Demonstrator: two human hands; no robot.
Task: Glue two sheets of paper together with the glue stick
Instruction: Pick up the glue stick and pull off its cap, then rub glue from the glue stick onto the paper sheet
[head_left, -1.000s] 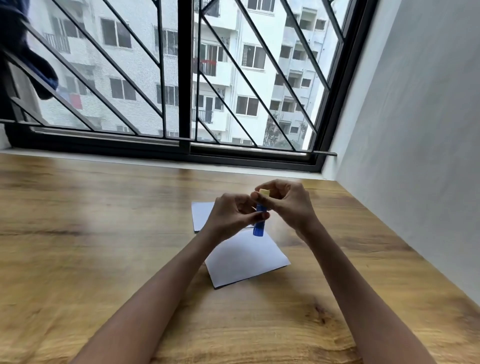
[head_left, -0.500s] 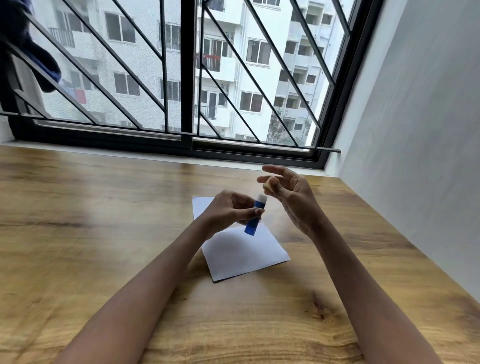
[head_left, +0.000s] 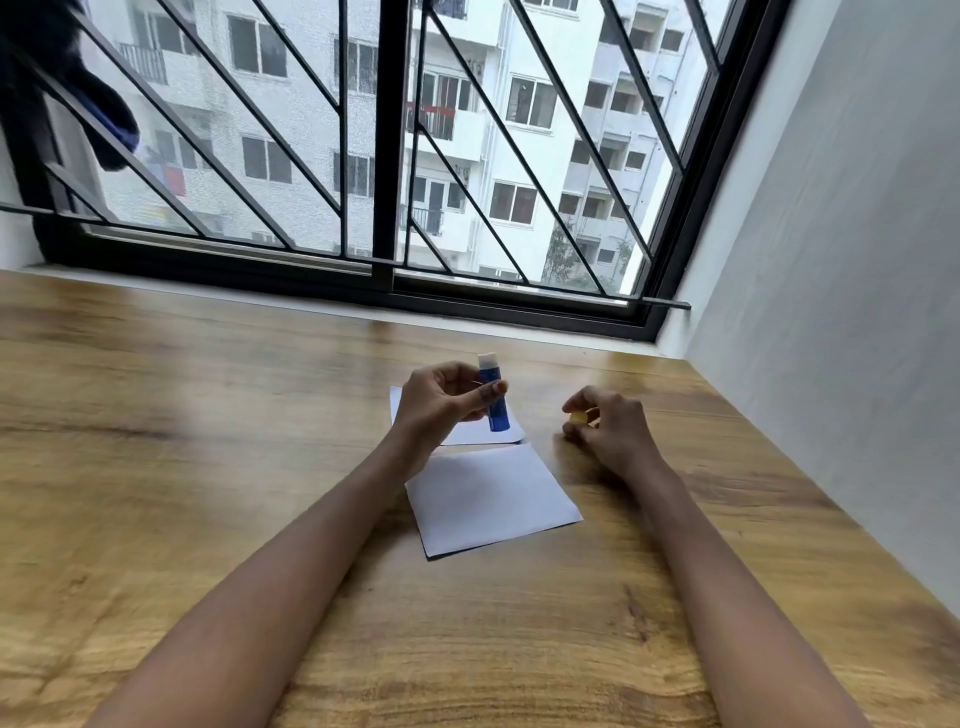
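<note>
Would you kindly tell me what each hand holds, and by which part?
The left hand grips the blue glue stick around its middle; the right hand pinches the yellow cap by its sides.

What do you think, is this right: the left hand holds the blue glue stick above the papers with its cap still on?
Not quite. The head view shows the cap off, pinched in the right hand. The left hand does hold the blue glue stick above the papers.
</note>
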